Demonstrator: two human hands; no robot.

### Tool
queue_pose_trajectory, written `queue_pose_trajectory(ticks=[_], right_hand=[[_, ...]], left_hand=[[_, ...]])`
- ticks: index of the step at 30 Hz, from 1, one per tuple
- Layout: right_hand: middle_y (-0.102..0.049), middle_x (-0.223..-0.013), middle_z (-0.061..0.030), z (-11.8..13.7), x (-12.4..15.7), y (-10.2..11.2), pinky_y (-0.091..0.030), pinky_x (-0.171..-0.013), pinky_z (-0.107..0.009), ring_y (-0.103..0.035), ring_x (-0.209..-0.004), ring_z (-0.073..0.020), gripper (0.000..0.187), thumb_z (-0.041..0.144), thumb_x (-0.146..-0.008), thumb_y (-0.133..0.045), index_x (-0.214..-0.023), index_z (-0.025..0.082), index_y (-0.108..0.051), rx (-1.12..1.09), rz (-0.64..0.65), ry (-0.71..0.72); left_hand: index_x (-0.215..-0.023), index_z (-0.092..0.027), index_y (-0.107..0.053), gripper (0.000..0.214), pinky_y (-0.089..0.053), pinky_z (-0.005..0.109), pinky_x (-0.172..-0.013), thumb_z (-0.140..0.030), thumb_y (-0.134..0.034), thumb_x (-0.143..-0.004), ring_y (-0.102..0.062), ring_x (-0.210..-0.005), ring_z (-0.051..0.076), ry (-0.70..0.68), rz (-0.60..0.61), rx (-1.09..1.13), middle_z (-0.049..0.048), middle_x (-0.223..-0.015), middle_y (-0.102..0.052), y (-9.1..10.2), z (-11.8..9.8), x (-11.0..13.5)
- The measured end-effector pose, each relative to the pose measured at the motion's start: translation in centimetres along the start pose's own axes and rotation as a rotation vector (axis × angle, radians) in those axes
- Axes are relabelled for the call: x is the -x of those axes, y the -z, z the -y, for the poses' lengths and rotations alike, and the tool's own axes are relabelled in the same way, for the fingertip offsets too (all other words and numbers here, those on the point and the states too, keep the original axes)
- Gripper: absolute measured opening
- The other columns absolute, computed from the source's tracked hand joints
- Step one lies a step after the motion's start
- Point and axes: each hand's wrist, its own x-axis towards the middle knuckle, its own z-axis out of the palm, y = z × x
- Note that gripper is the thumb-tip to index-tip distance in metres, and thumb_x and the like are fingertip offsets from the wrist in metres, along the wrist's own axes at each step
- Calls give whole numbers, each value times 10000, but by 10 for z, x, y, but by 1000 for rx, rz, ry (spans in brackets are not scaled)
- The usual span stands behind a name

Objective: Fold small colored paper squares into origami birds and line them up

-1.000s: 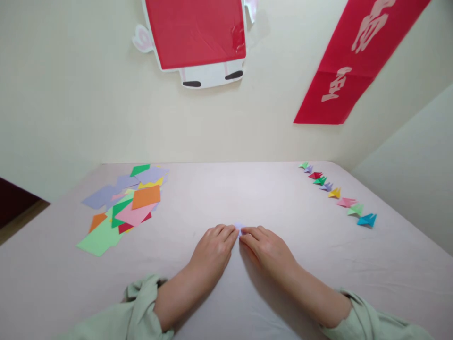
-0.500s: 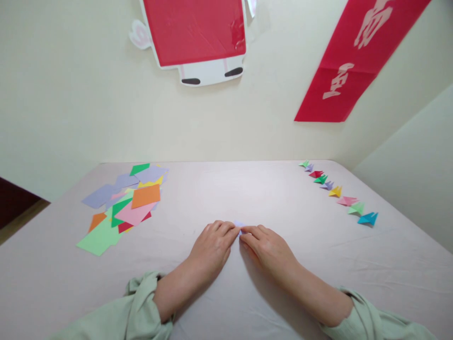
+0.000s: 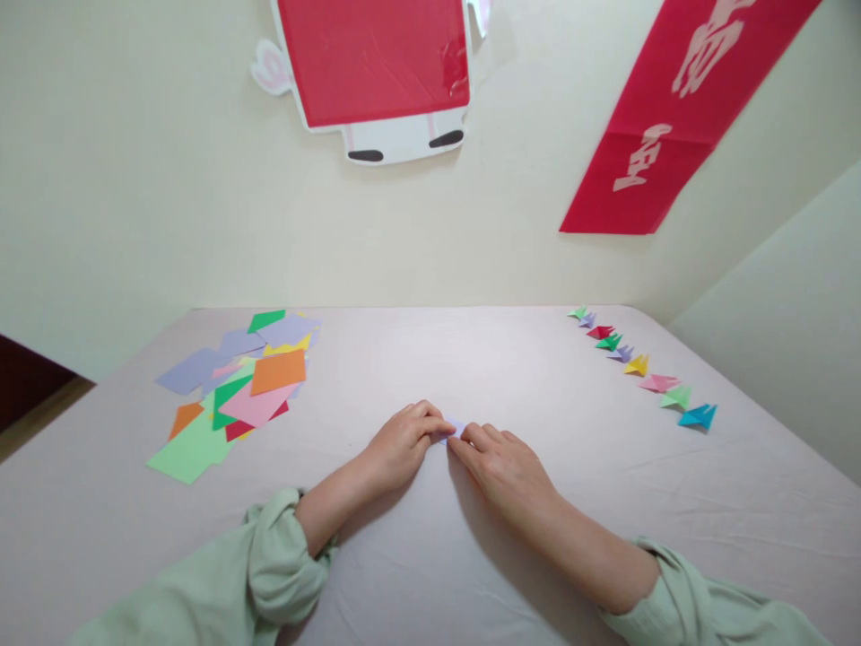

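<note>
Between my fingertips, at the middle of the table, lies a small piece of lilac paper, mostly covered by my hands. My left hand is closed, its thumb and fingers pinching the paper's left side. From the other side my right hand presses thumb and fingers together on the paper's near right edge. The fingertips of both hands almost meet. How the paper is folded I cannot make out.
A loose pile of coloured paper sheets, with an orange sheet on top, lies at the left. Several folded paper shapes, a blue one nearest, form a slanting row at the right. The pale-covered table meets the wall behind.
My left hand has shifted slightly up and away from me, its fingers now in a pinch. My right fingertips have moved a little left, and more of the lilac paper shows.
</note>
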Motion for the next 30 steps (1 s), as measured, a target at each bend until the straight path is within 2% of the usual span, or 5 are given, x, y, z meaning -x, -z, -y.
queue_pose_trajectory(ticks=[11,16,20,26,30], right_hand=[[-620,-928,-67,7,-11,-6,-444,-672,-349,-593,-838,-226,186,119,-925,-525,-1079,199,-592,65,-9,-31],[-635,-1013,-97,8,5,-9,-444,-695,-366,-578,-864,-240,328,77,-892,-530,-1209,160,-539,90,-57,4],[-645,-1046,-91,9,22,-9,-454,-747,-358,-582,-894,-233,324,51,-871,-532,-1177,153,-565,27,-61,7],[-676,-1040,-70,-8,19,5,-473,-807,-346,-617,-928,-217,249,35,-870,-509,-987,185,-670,-316,20,-54],[-692,-951,-41,-22,3,63,-491,-822,-329,-630,-900,-178,230,131,-917,-485,-998,208,-686,-855,-51,-112]], left_hand=[[-1041,-150,-646,389,-496,321,-907,-5,-384,-793,-589,-961,158,29,-124,70,67,-1008,-618,-6,10,-1],[-1078,-189,-656,419,-490,311,-902,-1,-393,-813,-580,-971,155,-23,-138,-19,51,-1012,-611,-9,5,6],[-1040,-234,-715,404,-473,326,-911,-26,-449,-819,-556,-1001,173,-62,-99,-161,46,-1031,-598,-11,-1,10],[-1061,-241,-700,315,-462,336,-911,-103,-514,-848,-545,-1015,191,-72,-94,-233,54,-1063,-592,-12,-7,14],[-1107,-260,-646,296,-457,375,-911,-184,-597,-825,-536,-1029,217,-75,-93,-298,47,-1103,-586,-15,-10,16]])
